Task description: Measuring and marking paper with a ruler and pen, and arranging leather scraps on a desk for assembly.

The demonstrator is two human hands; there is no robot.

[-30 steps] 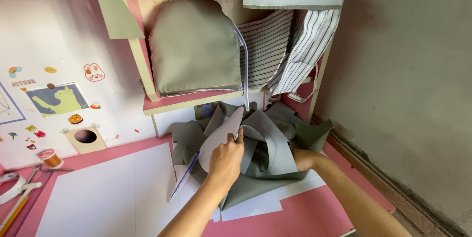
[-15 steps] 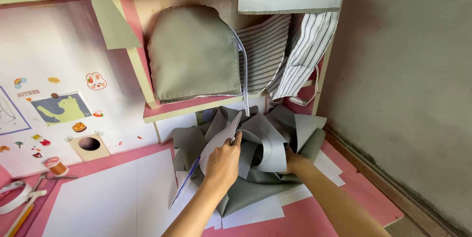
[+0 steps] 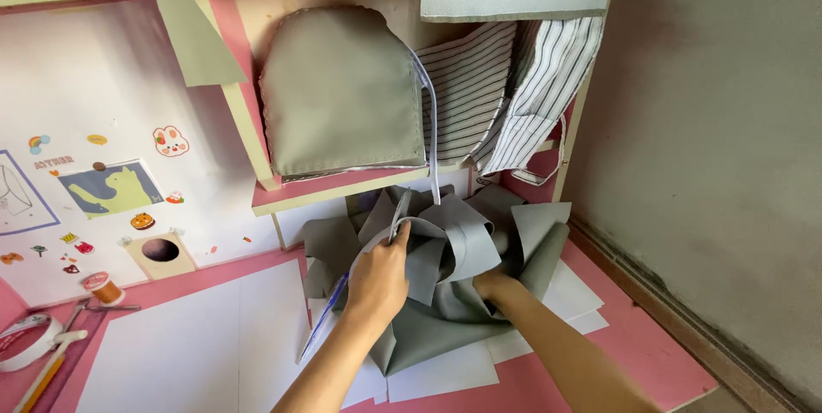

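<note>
Pink and white, the table point(image 3: 659, 353) ran up to a grey wall point(image 3: 711, 156) on its right, with white paper sheets point(image 3: 197, 344) spread across it. Near the back right corner, under a low shelf point(image 3: 342, 186), lay a heap of grey fabric point(image 3: 467, 250), folded and crumpled over more paper. The left hand point(image 3: 378, 280) was closed on a raised flap of the fabric at the heap's left side, thumb and fingers pinching its edge. The right hand point(image 3: 497, 285) was pushed into the folds on the heap's right, its fingers hidden, so its grip could not be told. On the shelf stood a grey rounded pad point(image 3: 342, 96) beside striped cloth point(image 3: 514, 96). Along the table's left edge sat a thread spool point(image 3: 104, 286), a tape roll point(image 3: 26, 343) and a pencil point(image 3: 38, 383). Stickers point(image 3: 171, 141) dotted the white back panel.
</note>
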